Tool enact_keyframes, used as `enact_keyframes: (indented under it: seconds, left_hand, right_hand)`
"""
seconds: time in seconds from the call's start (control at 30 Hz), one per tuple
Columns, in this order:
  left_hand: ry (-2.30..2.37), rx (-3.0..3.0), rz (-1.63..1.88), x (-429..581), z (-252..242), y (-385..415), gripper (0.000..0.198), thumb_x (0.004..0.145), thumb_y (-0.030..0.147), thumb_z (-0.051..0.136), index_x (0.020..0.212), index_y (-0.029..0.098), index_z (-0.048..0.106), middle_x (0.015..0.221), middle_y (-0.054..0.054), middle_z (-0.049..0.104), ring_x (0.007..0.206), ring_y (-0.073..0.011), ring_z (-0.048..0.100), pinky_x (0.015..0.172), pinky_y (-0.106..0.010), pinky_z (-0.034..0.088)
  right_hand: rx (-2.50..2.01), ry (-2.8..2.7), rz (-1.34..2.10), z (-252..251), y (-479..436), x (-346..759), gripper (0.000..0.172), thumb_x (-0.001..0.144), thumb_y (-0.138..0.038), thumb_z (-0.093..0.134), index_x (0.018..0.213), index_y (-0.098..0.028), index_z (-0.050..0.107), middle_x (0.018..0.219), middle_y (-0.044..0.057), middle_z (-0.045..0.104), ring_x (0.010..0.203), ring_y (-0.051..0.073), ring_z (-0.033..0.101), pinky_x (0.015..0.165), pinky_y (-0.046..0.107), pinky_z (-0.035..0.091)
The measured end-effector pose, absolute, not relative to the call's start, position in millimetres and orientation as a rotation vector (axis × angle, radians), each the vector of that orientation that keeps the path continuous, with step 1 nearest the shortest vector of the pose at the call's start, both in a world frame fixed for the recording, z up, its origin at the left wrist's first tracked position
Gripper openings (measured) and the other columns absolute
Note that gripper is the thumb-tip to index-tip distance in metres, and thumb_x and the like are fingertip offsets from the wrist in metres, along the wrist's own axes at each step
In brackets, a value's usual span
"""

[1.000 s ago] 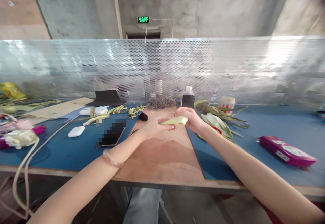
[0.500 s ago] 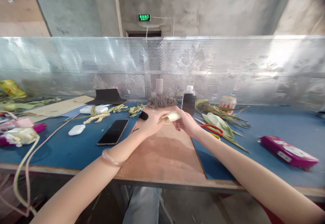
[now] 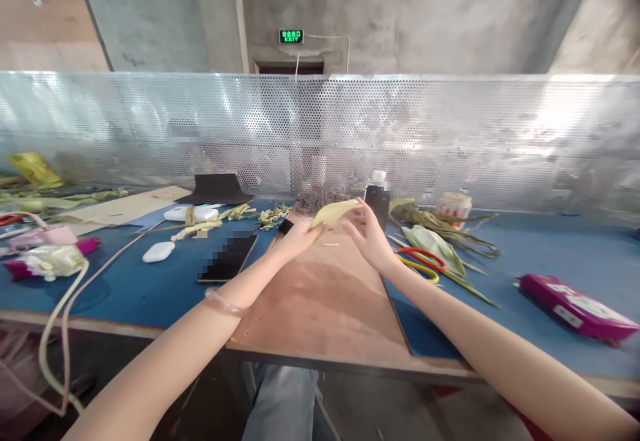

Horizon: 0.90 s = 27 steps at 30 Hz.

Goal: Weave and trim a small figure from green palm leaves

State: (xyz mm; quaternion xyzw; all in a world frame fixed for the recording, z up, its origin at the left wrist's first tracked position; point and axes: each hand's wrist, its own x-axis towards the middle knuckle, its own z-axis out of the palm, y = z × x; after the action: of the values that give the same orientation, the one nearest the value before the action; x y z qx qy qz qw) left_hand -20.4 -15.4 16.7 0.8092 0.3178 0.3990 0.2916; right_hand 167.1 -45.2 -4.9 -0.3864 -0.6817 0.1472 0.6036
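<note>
A pale yellow-green leaf that looks like a corn husk point(image 3: 335, 213) is stretched between my hands above the wooden board point(image 3: 325, 314). My left hand point(image 3: 299, 237) pinches its lower left end. At the upper right end, the fingertips of my right hand point(image 3: 370, 235) grip it, with the other fingers bent loosely below. Behind the husk lies a heap of grey curly strands point(image 3: 320, 201), partly covered by it. A small pale strip point(image 3: 330, 245) rests on the board. Beside my left hand is a black item point(image 3: 285, 227), partly hidden.
Right of the board are scissors point(image 3: 425, 259) with red and yellow handles, loose husks point(image 3: 430, 244), a dark-labelled bottle point(image 3: 377, 204), a jar point(image 3: 454, 209) and a magenta pack point(image 3: 577, 309). To the left lie a phone point(image 3: 229, 259), a white case point(image 3: 159, 251) and cables point(image 3: 65, 321).
The husk was rolled or folded between my hands and is now spread out flatter. My right fingers have shifted up to its tip. The view has turned slightly left.
</note>
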Motion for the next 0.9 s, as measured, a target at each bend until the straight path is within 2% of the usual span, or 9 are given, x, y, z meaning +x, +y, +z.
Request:
enact_keyframes:
  seconds: [0.07,0.13,0.27,0.4,0.53,0.63,0.7,0.83,0.9]
  left_hand:
    - [0.766,2.038,0.922,-18,12,-18,0.042,0.083,0.047,0.050,0.101,0.013,0.067,0.099,-0.010,0.069,0.099,-0.0254,0.060,0.090,-0.036,0.042]
    - [0.698,1.925,0.821,-16,8,-18,0.041,0.081,0.046,0.054,0.103,0.013,0.066,0.095,-0.011,0.070,0.094,-0.0238,0.062,0.086,-0.035,0.044]
    - [0.674,1.833,0.786,-15,5,-18,0.038,0.077,0.042,0.060,0.101,0.012,0.066,0.089,-0.011,0.070,0.087,-0.0231,0.063,0.077,-0.034,0.046]
    - [0.628,1.757,0.850,-18,10,-18,0.033,0.080,0.038,0.055,0.099,0.014,0.067,0.091,-0.009,0.069,0.087,-0.0219,0.062,0.076,-0.034,0.045]
    - [0.615,1.665,0.830,-22,14,-19,0.029,0.077,0.034,0.059,0.099,0.016,0.067,0.092,-0.007,0.069,0.086,-0.0207,0.062,0.073,-0.031,0.045]
    - [0.642,1.611,0.772,-24,17,-22,0.029,0.073,0.032,0.064,0.098,0.016,0.067,0.090,-0.007,0.069,0.082,-0.0193,0.062,0.069,-0.030,0.045]
    - [0.660,1.576,0.777,-24,20,-24,0.028,0.073,0.031,0.065,0.097,0.017,0.068,0.088,-0.007,0.069,0.077,-0.0179,0.062,0.066,-0.029,0.046]
    - [0.716,1.565,0.774,-23,22,-27,0.026,0.074,0.030,0.065,0.097,0.019,0.069,0.078,-0.005,0.068,0.059,-0.0134,0.057,0.054,-0.027,0.044]
    - [0.701,1.587,0.775,-22,22,-27,0.026,0.075,0.028,0.064,0.098,0.020,0.069,0.078,-0.004,0.067,0.059,-0.0127,0.056,0.055,-0.028,0.044]
  right_hand:
    - [-0.856,-1.581,0.270,-2,-48,165,0.066,0.079,-0.041,0.060,0.136,-0.023,0.031,0.130,0.012,0.045,0.104,0.020,0.053,0.088,0.037,0.048]
    - [-0.833,-1.564,0.279,0,-50,166,0.060,0.081,-0.038,0.058,0.133,-0.022,0.035,0.125,0.011,0.051,0.100,0.019,0.055,0.087,0.036,0.048]
    - [-0.860,-1.493,0.358,3,-53,171,0.034,0.084,-0.038,0.051,0.113,-0.020,0.052,0.100,0.007,0.062,0.080,0.017,0.059,0.076,0.034,0.051]
    - [-0.830,-1.445,0.423,5,-56,173,0.026,0.081,-0.037,0.053,0.101,-0.021,0.056,0.084,0.003,0.062,0.067,0.014,0.057,0.065,0.029,0.051]
    - [-0.833,-1.447,0.432,6,-61,172,0.027,0.082,-0.036,0.051,0.104,-0.021,0.056,0.072,-0.001,0.057,0.054,0.012,0.053,0.054,0.026,0.048]
    - [-0.844,-1.512,0.372,7,-65,174,0.034,0.083,-0.035,0.048,0.114,-0.022,0.054,0.074,0.000,0.058,0.051,0.011,0.050,0.049,0.025,0.046]
    - [-0.857,-1.577,0.252,7,-66,176,0.036,0.085,-0.032,0.044,0.118,-0.023,0.055,0.079,0.002,0.058,0.054,0.012,0.050,0.051,0.026,0.046]
    - [-0.805,-1.832,-0.171,7,-65,183,0.040,0.088,-0.020,0.036,0.120,-0.027,0.058,0.082,0.004,0.051,0.068,0.014,0.050,0.066,0.028,0.047]
    - [-0.801,-1.944,-0.324,7,-63,186,0.044,0.088,-0.015,0.033,0.122,-0.030,0.057,0.080,0.003,0.047,0.070,0.013,0.049,0.068,0.026,0.047]
